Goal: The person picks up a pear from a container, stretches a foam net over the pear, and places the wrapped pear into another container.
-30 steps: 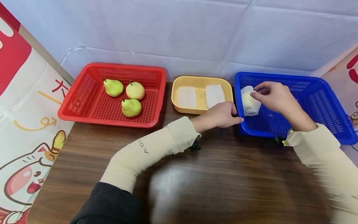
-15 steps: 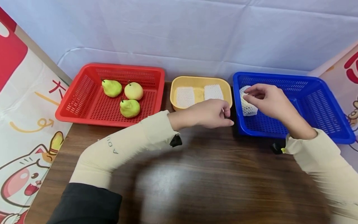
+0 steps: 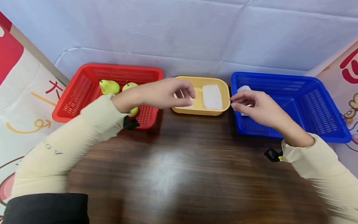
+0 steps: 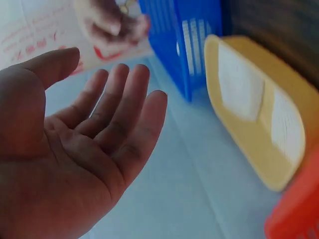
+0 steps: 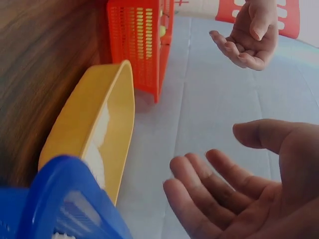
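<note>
Empty and with loosely curled fingers, my left hand (image 3: pixel 167 93) hovers above the gap between the red basket (image 3: pixel 152 123) and the yellow tray (image 3: pixel 199 111). Three green pears lie in the red basket: one pear (image 3: pixel 109 87) shows well, and my left arm partly covers the others. The tray holds two white foam net sleeves; the right-hand sleeve (image 3: pixel 211 97) is in full view. My right hand (image 3: pixel 258 105), also holding nothing, is over the left side of the blue basket (image 3: pixel 296 107). Beneath it is a white net-covered fruit (image 3: pixel 244 89), mostly hidden.
The containers stand in a row on a dark wooden table (image 3: pixel 179 168), backed by a pale cloth (image 3: pixel 179 37). Printed panels flank both sides. A black wrist camera (image 3: pixel 272 155) sits under my right cuff.
My left hand has moved left, from the blue basket's edge to beside the red basket. My right hand has drawn slightly left and down, away from the net-covered fruit, which stays in the basket.
</note>
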Motion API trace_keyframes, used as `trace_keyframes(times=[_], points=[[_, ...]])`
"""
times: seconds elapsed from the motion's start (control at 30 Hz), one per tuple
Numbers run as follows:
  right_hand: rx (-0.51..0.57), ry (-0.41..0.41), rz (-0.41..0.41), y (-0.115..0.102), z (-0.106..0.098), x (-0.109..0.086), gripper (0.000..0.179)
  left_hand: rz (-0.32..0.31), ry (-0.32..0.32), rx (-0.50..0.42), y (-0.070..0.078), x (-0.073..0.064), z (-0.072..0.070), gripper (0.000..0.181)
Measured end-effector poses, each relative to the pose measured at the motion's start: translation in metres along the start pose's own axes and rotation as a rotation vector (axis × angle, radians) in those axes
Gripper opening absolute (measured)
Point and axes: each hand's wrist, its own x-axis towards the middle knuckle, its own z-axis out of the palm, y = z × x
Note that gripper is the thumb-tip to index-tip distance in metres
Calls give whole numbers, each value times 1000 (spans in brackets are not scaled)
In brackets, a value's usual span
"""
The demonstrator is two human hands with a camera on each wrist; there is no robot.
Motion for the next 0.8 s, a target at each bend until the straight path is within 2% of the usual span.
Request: trace_keyframes(times=[0.17, 0.3, 0.4, 0.67, 0.8], points=[[121, -47, -45, -2, 3, -1, 25, -75, 57, 37, -12, -32, -27, 23], [194, -74, -121, -4, 6, -2, 23, -94, 116, 43, -31, -50, -45, 21], [223, -97, -164, -6, 7, -2, 23, -134, 146, 44, -46, -61, -59, 21], [253, -108, -196, -7, 12, 0, 21, -331, 189, -25, -97, -92, -92, 36], [290, -127, -194, -5, 17, 0, 22, -446, 140, -70, -124, -109, -97, 47]])
